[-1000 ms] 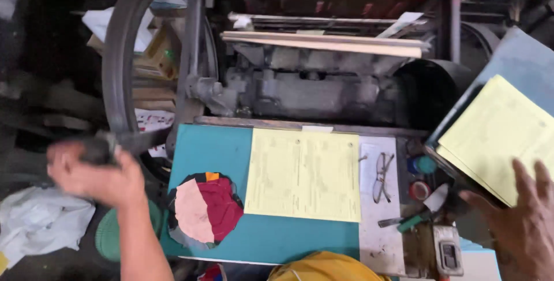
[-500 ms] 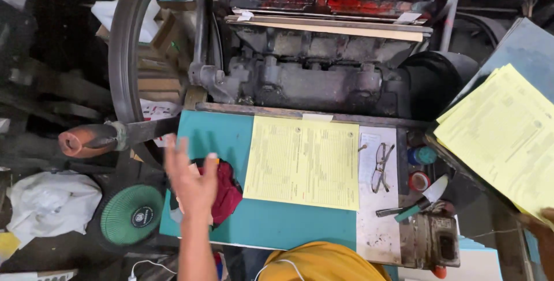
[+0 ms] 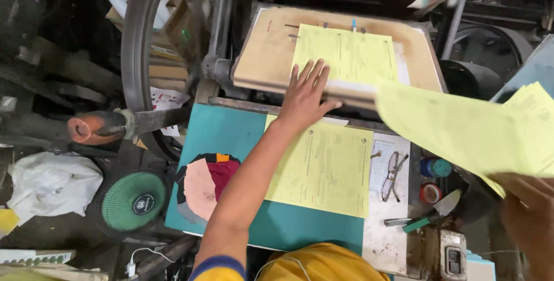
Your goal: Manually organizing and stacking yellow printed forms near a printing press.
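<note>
A: Left hand (image 3: 304,95) lies flat, fingers spread, on the printed yellow sheet (image 3: 346,56) on the tan tilted press board (image 3: 262,56). Nothing gripped; the palm pins the paper square.

B: Right hand (image 3: 528,214)?

A: Pinching a loose yellow sheet (image 3: 456,131), lifted clear. The yellow paper stack (image 3: 323,165) sits just below the left wrist, within reach.

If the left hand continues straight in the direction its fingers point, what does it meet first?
The left hand points up the frame; its fingertips already reach the yellow sheet on the tan board, so that sheet probably comes first.
</note>
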